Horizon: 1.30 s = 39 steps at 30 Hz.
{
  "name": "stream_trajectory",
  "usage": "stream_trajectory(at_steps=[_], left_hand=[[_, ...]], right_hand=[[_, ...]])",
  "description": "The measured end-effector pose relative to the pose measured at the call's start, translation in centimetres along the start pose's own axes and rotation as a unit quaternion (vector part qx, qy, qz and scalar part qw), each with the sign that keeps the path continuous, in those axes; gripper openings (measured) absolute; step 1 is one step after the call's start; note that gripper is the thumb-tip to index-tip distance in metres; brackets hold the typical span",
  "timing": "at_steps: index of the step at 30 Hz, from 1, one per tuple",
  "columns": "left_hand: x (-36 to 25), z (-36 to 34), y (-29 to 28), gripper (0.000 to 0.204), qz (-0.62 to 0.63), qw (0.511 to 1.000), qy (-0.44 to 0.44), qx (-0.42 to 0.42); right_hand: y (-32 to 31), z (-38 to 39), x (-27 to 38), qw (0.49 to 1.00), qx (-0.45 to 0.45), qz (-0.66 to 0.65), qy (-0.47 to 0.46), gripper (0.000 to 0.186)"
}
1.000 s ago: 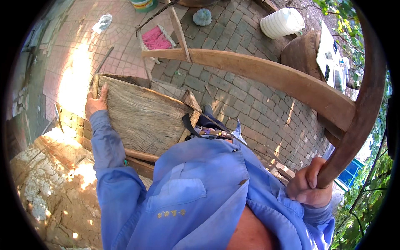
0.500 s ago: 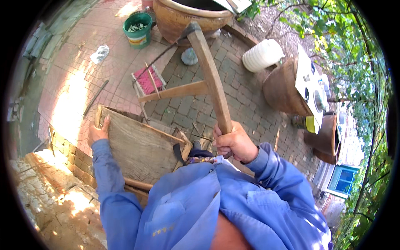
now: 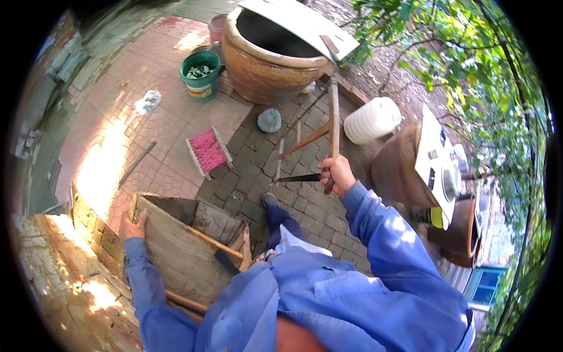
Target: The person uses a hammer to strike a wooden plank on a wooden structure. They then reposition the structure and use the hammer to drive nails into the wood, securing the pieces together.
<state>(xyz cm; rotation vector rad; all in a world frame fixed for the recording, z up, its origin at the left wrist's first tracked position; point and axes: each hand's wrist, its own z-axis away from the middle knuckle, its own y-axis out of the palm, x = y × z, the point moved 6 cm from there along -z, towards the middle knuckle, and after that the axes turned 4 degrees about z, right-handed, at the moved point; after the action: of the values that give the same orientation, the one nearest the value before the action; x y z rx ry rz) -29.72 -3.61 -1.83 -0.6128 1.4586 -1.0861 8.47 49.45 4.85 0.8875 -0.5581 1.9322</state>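
My left hand (image 3: 134, 226) grips the upper left edge of a weathered wooden box (image 3: 182, 258), which stands tilted against my body at the lower left. A dark strap (image 3: 224, 260) lies over its right side. My right hand (image 3: 335, 175) is closed round the long wooden side bar of a frame saw (image 3: 333, 120), held out in front of me to the right of the box. The saw has a wooden crossbar, a twisted cord and a dark blade (image 3: 296, 178) at the near end.
A large clay jar (image 3: 264, 76) under a board, a green bucket (image 3: 199, 91) and a pink woven stool (image 3: 208, 151) stand ahead. A white jug (image 3: 372, 120), more clay jars (image 3: 393, 164) and vines line the right. A rough ledge (image 3: 82, 264) is at lower left, a bar (image 3: 136, 163) on the paving.
My right hand has swung the saw from my right side forward and away from me, clear of the stool. My left hand still grips the box, which sits lower in view.
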Motion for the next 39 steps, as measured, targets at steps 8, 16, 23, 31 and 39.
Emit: stream_trajectory(at_steps=[8, 16, 23, 31, 39], left_hand=[[-6.5, 8.8, -1.4, 0.080, -0.305, 0.937, -0.108, -0.129], [-18.3, 25.3, 1.7, 0.089, -0.094, 0.967, -0.197, -0.132], [-14.7, 34.1, 2.5, 0.094, -0.116, 0.911, -0.317, -0.235], [-1.4, 37.0, -0.8, 0.102, -0.043, 0.876, -0.449, -0.170], [0.6, 35.9, -0.2, 0.082, 0.186, 0.878, -0.356, -0.262]], right_hand=[[-1.3, -30.9, 7.1, 0.997, -0.045, -0.002, -0.055, 0.018], [-2.2, -49.6, 5.8, 0.984, 0.171, -0.002, 0.041, 0.031], [2.2, -47.8, 6.7, 0.970, -0.037, 0.184, -0.154, 0.041], [24.4, -8.7, -9.3, 0.760, 0.584, 0.285, 0.017, 0.051], [30.9, 12.9, -19.3, 0.717, 0.622, 0.310, 0.051, 0.054]])
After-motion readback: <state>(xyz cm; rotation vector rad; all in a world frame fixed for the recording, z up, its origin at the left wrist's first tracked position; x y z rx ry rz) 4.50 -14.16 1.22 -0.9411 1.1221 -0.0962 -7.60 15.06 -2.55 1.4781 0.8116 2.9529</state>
